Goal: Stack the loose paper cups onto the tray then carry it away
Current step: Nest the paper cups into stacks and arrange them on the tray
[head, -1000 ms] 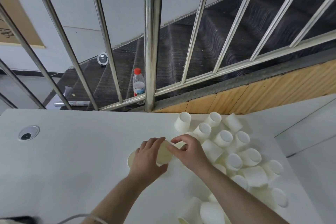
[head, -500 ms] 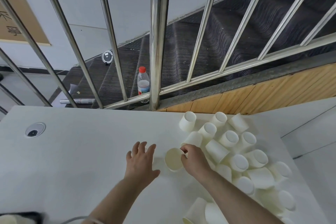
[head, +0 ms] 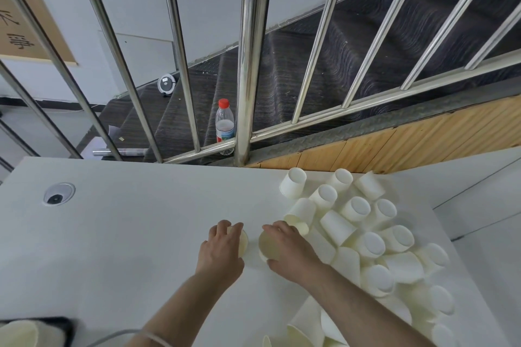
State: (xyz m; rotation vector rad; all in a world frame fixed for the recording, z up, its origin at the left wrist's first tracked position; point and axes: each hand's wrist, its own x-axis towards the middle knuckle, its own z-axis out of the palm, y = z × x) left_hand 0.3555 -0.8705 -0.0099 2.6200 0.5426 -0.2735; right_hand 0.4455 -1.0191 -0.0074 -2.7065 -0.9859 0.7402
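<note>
Many loose white paper cups (head: 358, 208) lie tumbled over the right side of the white table (head: 127, 234). My right hand (head: 293, 248) grips one cup (head: 266, 245) on its side, with the open mouth facing left. A small gap to the left, my left hand (head: 221, 248) curls over another paper cup (head: 244, 242) lying on the table and hides most of it. A dark tray (head: 53, 324) with a cup (head: 17, 335) on it shows at the bottom left corner.
A steel railing (head: 248, 65) runs along the table's far edge, with stairs and a plastic bottle (head: 225, 124) behind it. A round cable port (head: 58, 194) sits in the table at the left. More cups (head: 304, 332) lie by the near edge, under my right forearm.
My right hand has drawn a cup out of the pile and turned its mouth toward my left hand. My left hand has gone from lying flat to curling over its cup.
</note>
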